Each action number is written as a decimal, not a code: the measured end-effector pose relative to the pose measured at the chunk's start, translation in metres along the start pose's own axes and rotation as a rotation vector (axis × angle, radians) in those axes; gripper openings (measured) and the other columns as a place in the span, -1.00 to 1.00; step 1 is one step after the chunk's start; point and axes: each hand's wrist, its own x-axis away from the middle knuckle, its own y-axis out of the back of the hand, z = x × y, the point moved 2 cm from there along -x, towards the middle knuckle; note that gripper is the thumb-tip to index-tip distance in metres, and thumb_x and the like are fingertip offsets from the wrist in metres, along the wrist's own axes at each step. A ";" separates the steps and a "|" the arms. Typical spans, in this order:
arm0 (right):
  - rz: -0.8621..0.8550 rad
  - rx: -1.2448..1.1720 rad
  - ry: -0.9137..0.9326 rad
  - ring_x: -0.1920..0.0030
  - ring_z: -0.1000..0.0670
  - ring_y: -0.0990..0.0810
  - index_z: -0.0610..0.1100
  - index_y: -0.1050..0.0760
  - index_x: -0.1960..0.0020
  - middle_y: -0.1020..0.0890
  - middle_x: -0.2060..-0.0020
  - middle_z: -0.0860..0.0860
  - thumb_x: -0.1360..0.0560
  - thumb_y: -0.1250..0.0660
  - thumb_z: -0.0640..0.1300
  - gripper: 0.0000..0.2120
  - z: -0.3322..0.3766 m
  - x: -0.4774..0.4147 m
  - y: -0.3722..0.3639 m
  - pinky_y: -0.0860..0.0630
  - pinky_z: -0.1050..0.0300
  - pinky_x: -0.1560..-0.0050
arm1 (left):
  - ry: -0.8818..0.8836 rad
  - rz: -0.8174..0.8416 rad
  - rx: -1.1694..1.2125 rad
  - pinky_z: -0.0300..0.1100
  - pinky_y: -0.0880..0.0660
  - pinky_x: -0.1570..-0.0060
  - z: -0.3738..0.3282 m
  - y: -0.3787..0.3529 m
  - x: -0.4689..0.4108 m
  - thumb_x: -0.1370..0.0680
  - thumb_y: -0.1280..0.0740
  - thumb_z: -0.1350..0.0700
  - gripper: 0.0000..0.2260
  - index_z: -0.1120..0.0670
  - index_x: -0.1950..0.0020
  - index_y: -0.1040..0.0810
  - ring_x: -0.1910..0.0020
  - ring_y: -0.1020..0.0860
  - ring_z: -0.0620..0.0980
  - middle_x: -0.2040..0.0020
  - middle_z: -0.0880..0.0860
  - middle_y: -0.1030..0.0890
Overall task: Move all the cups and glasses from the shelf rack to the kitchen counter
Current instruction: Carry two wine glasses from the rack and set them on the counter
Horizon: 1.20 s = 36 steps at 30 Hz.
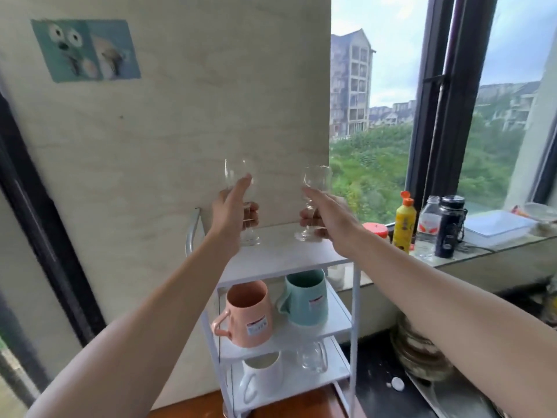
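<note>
Reaching out over the white rack [355, 297], we have each hand on a stemmed glass at its top shelf [280, 254]. Our left hand [230, 212] has its fingers clamped round the stem of the left wine glass [241, 188], whose foot is at the shelf; whether it touches we cannot tell. Our right hand [327, 218] is closed round the stem of the right wine glass [316, 188], its foot also low by the shelf. On the middle shelf stand a pink mug [248, 315] and, just beside it, a green mug [306, 297]. On the lowest shelf are a white mug [262, 375] and a clear glass mug [312, 356]. Right of the rack, on the window ledge [482, 251], stand a yellow bottle [404, 221] and a black flask [450, 226].
</note>
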 end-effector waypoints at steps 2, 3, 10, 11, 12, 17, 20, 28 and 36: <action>0.021 0.000 0.021 0.34 0.04 -0.65 0.00 -0.56 -0.09 -0.69 0.36 0.03 -0.35 -0.39 0.31 -0.52 0.008 0.022 0.020 -0.39 0.19 0.42 | 0.006 0.074 0.014 -0.14 -0.41 0.40 -0.006 -0.013 0.020 -0.40 -0.42 -0.19 -0.64 0.03 -0.01 -0.51 0.47 -0.45 0.01 0.35 0.09 -0.53; 0.030 -0.005 0.026 0.34 0.05 -0.65 0.02 -0.56 -0.10 -0.69 0.36 0.03 -0.33 -0.39 0.33 -0.51 0.011 0.032 0.029 -0.39 0.20 0.44 | 0.011 0.115 0.017 -0.15 -0.40 0.40 -0.008 -0.020 0.030 -0.41 -0.40 -0.19 -0.65 0.03 -0.02 -0.51 0.46 -0.43 0.00 0.34 0.08 -0.52; -0.033 -0.040 0.012 0.34 0.03 -0.59 0.08 -0.48 -0.17 -0.67 0.32 0.00 -0.35 -0.39 0.33 -0.49 0.011 0.143 0.164 -0.32 0.23 0.50 | 0.128 0.386 0.021 -0.20 -0.35 0.40 0.022 -0.117 0.155 -0.47 -0.32 -0.20 -0.61 0.06 -0.12 -0.46 0.45 -0.38 -0.06 0.34 0.04 -0.48; -0.062 -0.025 -0.006 0.32 0.03 -0.57 0.09 -0.48 -0.18 -0.65 0.29 0.01 -0.33 -0.38 0.35 -0.47 0.007 0.161 0.187 -0.31 0.21 0.48 | 0.156 0.428 0.016 -0.18 -0.34 0.38 0.032 -0.134 0.173 -0.48 -0.31 -0.21 -0.59 0.07 -0.14 -0.45 0.44 -0.38 -0.06 0.32 0.05 -0.48; -0.097 -0.012 -0.029 0.31 0.03 -0.56 0.10 -0.49 -0.15 -0.63 0.27 0.01 -0.32 -0.38 0.36 -0.48 0.003 0.179 0.211 -0.30 0.21 0.47 | 0.185 0.476 0.015 -0.18 -0.34 0.37 0.044 -0.152 0.192 -0.48 -0.30 -0.20 -0.60 0.07 -0.14 -0.46 0.43 -0.39 -0.06 0.32 0.05 -0.50; -0.303 0.007 -0.129 0.41 0.05 -0.59 0.03 -0.53 -0.08 -0.64 0.39 0.00 -0.35 -0.37 0.34 -0.52 -0.023 0.268 0.334 -0.27 0.24 0.51 | 0.365 0.735 0.062 -0.17 -0.31 0.36 0.105 -0.254 0.283 -0.51 -0.29 -0.17 -0.63 0.02 -0.21 -0.45 0.41 -0.39 -0.05 0.30 0.05 -0.49; -0.459 0.036 -0.171 0.40 0.05 -0.60 0.04 -0.54 -0.10 -0.67 0.34 -0.03 -0.19 -0.40 0.40 -0.38 -0.036 0.317 0.403 -0.28 0.23 0.51 | 0.498 0.905 0.043 -0.19 -0.34 0.35 0.140 -0.318 0.335 -0.49 -0.27 -0.18 -0.65 0.03 -0.13 -0.51 0.39 -0.37 -0.03 0.29 0.07 -0.46; -0.831 0.087 -0.260 0.37 0.06 -0.65 0.03 -0.59 -0.03 -0.71 0.33 0.01 -0.17 -0.42 0.41 -0.41 -0.064 0.432 0.581 -0.34 0.20 0.42 | 0.770 1.250 0.054 -0.11 -0.36 0.27 0.228 -0.485 0.445 -0.45 -0.34 -0.08 -0.69 0.04 -0.10 -0.45 0.36 -0.41 0.04 0.30 0.12 -0.50; -1.131 0.028 -0.345 0.29 0.02 -0.67 0.00 -0.59 -0.06 -0.72 0.26 -0.04 -0.32 -0.46 0.20 -0.59 -0.084 0.527 0.726 -0.44 0.22 0.36 | 0.886 1.564 -0.012 -0.09 -0.42 0.23 0.292 -0.649 0.534 -0.33 -0.43 -0.10 -0.65 0.06 0.02 -0.46 0.37 -0.46 0.05 0.29 0.13 -0.51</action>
